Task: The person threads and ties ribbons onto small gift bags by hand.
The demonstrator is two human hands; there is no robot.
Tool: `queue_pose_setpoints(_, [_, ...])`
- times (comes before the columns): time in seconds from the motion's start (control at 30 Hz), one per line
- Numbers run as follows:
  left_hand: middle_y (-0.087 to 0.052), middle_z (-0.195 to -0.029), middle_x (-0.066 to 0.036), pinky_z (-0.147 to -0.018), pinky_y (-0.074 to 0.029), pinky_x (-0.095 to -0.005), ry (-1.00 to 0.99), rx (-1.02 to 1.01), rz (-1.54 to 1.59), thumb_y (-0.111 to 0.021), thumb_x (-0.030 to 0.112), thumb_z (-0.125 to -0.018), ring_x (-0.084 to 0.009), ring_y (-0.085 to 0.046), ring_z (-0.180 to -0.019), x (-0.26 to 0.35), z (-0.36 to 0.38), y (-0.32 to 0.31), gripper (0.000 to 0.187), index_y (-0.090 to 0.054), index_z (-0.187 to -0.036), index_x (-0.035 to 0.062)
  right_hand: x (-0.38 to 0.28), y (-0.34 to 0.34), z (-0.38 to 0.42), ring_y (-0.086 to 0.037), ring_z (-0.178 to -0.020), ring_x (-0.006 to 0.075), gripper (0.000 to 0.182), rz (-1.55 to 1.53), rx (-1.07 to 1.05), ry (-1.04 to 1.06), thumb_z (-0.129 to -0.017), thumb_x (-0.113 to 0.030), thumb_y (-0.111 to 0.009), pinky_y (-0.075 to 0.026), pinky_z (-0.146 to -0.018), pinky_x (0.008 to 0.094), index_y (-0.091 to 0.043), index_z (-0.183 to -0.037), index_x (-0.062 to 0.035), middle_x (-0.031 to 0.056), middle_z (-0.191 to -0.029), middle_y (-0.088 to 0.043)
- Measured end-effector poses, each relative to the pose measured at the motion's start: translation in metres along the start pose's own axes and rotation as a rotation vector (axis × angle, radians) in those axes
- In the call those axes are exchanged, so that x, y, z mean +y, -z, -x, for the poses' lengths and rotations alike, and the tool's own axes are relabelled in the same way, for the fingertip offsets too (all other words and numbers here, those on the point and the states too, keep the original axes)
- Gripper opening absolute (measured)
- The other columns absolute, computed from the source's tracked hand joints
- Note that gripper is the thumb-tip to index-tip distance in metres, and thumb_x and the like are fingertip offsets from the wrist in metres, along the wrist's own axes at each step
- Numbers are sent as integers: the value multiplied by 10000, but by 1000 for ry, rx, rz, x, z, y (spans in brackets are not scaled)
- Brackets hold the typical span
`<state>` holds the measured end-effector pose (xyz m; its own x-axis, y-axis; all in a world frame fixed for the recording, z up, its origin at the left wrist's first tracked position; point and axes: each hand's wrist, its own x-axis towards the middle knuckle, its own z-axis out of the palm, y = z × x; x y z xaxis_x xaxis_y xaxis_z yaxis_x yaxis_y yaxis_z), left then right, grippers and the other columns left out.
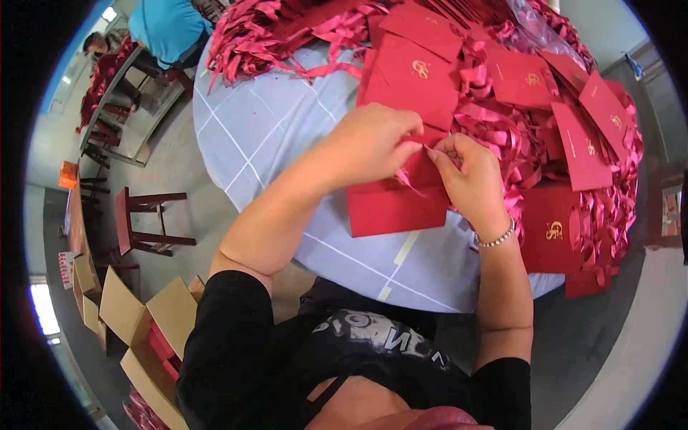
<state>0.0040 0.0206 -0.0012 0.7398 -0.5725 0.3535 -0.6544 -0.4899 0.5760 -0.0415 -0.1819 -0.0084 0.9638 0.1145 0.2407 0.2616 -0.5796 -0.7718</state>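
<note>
Both of my hands meet over a red envelope-like bag (398,213) near the front of the table. My left hand (380,143) is closed in a pinch on a thin red ribbon (407,180), part of which hangs down over the bag. Close beside it on the right, my right hand (469,172) pinches the same ribbon between thumb and forefinger. Just beyond my hands lie more red bags (416,75) with gold lettering. Loops of red ribbon (494,122) are heaped to the right of them.
A blue checked cloth (251,136) covers the round table. More ribboned bags (555,229) pile up at the right. A wooden stool (125,221), an open cardboard box (132,315) and a person in blue (165,32) are at the left.
</note>
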Motion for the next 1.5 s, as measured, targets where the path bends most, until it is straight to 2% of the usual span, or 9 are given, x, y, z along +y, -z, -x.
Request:
queue_pose_setpoints(0.2, [-663,-755,-177,-660,-515,-495,-12,10,-78,-658,214,-857,-395,-659,-733,6,1,-13,153,-671,-878,63,-7,5,0,-659,-680,328,107,114,-41,64,-845,-72,-690,-497,-633,405,-667,-835,32,194,-753,-663])
queue_pose_setpoints(0.43, [-684,-746,-147,-651,-529,-472,-139,-6,-227,-650,184,-804,-355,-683,-731,18,6,-17,150,-637,-838,39,-5,3,0,-624,-609,194,102,115,-57,-106,-837,-33,-699,-491,-599,326,-667,-820,63,143,-704,-672])
queue_pose_setpoints(0.63, [-682,-754,-149,-678,-524,-476,84,-114,-109,-656,203,-824,-363,-677,-767,11,4,-5,140,-661,-835,63,-8,3,-2,-538,-582,44,105,-236,-181,-310,-921,-41,-677,-405,-516,203,-661,-856,40,27,-695,-635])
queue_pose_setpoints(0.83, [-686,-753,-153,-677,-526,-489,126,-113,15,-665,160,-779,-372,-678,-778,6,3,-3,88,-687,-778,75,-12,0,3,-530,-555,63,123,-128,-232,-255,-917,-72,-697,-408,-510,216,-649,-847,18,23,-687,-633])
queue_pose_setpoints(0.93, [-685,-760,-156,-678,-524,-488,101,-103,-14,-671,154,-770,-378,-675,-780,5,2,-7,92,-691,-812,74,-7,-6,5,-583,-586,144,85,199,-104,99,-880,-49,-709,-458,-546,306,-662,-885,21,50,-677,-618])
queue_pose_setpoints(1.03, [-691,-805,-148,-690,-517,-481,35,-106,35,-672,184,-815,-375,-668,-788,-1,4,-5,139,-665,-888,66,-16,-1,3,-571,-618,181,91,255,-87,167,-850,-40,-724,-451,-584,315,-659,-888,11,73,-691,-576])
queue_pose_setpoints(1.2, [-688,-823,-157,-687,-512,-464,-132,-58,149,-704,142,-803,-387,-662,-790,2,6,2,149,-663,-919,57,-1,16,-10,-536,-698,159,106,-96,19,153,-836,-57,-742,-422,-637,298,-655,-845,3,68,-763,-562])
queue_pose_setpoints(1.4, [-646,-784,-136,-655,-502,-425,-335,-210,152,-724,106,-801,-366,-630,-751,24,11,5,152,-662,-928,51,19,48,-12,-485,-680,70,144,-267,-534,14,-873,-77,-714,-384,-604,260,-641,-782,8,-2,-729,-562])
queue_pose_setpoints(1.5, [-636,-769,-128,-643,-498,-409,-335,-231,125,-738,85,-781,-346,-627,-732,31,13,10,147,-667,-905,49,19,48,-9,-483,-678,53,115,-415,-565,-21,-871,-75,-726,-394,-603,238,-668,-802,-4,-17,-740,-581])
